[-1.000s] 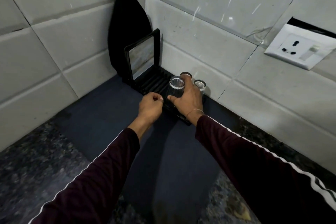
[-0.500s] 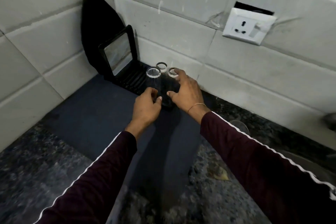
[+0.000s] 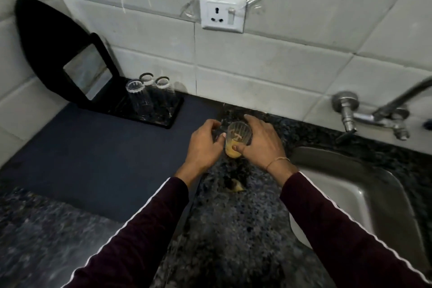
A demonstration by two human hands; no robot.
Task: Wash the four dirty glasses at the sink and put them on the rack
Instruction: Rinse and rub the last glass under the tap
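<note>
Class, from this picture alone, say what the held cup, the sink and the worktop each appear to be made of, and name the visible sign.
Cup: probably clear glass, since the yellowish residue shows through its wall. Sink: seemingly stainless steel, grey with a dull brushed sheen. Worktop: likely polished granite or similar stone, dark and speckled.
</note>
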